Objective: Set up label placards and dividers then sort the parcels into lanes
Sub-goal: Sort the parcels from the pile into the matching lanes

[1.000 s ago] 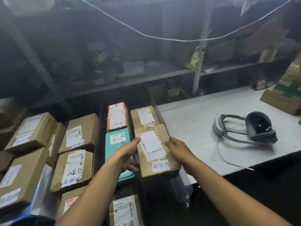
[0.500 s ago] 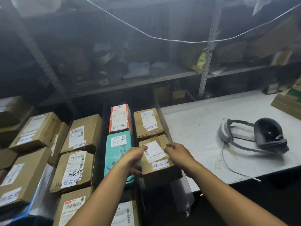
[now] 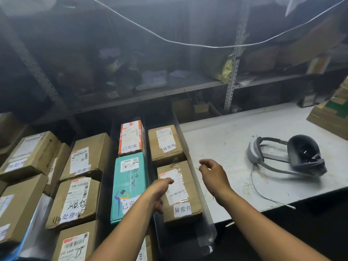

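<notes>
Parcel tagged 异常件 (image 3: 183, 194) lies flat in the rightmost lane, label up, tucked against the clear divider (image 3: 206, 234) that fences this lane off from the white surface (image 3: 216, 140). Directly behind it in the same lane sits a second brown parcel (image 3: 165, 144) carrying the same tag. And look at the hands: neither one grips anything. The left hand (image 3: 158, 191) hangs over the parcel's left edge, thumb stretched out across the shipping label, fingers loose and drooping toward the gap beside the teal parcel (image 3: 129, 183); whether the thumb actually touches the label cannot be told. The right hand (image 3: 212, 174) hovers off the parcel's right side, above the divider and the edge of the surface, fingers softly curled around nothing. One lane over to the left, the teal parcel lines up in front of an orange-and-white parcel (image 3: 130, 136). Further left, more brown boxes (image 3: 88, 155) fill the other lanes. Out on the surface, well apart from both hands, rests a grey headset (image 3: 288, 157) with its cable trailing.
</notes>
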The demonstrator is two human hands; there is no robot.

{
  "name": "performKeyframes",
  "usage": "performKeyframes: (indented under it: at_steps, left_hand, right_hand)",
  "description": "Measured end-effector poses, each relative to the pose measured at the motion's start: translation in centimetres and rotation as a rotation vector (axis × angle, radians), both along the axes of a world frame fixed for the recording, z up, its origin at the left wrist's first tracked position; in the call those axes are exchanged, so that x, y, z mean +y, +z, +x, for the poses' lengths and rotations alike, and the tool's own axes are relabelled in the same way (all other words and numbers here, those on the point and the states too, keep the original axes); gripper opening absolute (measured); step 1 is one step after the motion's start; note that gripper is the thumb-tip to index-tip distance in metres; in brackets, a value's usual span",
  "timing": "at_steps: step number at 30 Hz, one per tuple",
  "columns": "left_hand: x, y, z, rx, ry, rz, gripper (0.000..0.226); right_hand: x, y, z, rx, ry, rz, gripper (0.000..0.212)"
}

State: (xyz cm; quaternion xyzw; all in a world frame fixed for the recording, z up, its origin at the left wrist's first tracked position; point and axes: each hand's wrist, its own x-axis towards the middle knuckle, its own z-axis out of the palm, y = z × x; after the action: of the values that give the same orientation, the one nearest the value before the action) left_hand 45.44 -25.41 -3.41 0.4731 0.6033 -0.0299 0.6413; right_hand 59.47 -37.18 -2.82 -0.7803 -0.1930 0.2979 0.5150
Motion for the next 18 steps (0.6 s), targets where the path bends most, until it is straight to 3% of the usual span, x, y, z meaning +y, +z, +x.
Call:
performKeyframes:
  at_steps: [4, 7, 13, 15, 18]
  left_hand:
    - [-0.7, 0.1, 0.5, -0.005, -0.044, 0.059, 0.054]
    - [-1.4, 0.5, 0.6, -0.023, -0.132, 0.198, 0.048]
    - [0.7, 4.7, -0.3, 0.271, -0.527, 0.843, 0.045]
    - [2.1, 6.5, -1.7, 0.396, -0.559, 1.047, 0.04]
    - [4.7, 8.7, -4.7, 0.534, -0.497, 1.19, 0.045]
  right_hand:
    - [-0.6, -1.4, 0.3, 0.079, 0.111, -0.139, 0.04]
    - [-0.7, -1.4, 0.4, 0.004, 0.201, -0.225, 0.046]
    - [2.5, 3.0, 1.1, -0.567, 0.363, -0.407, 0.042]
    - [4.6, 4.7, 0.9, -0.703, 0.37, -0.382, 0.036]
    - [7.5, 7.1, -1.0, -0.796, 0.417, -0.351, 0.043]
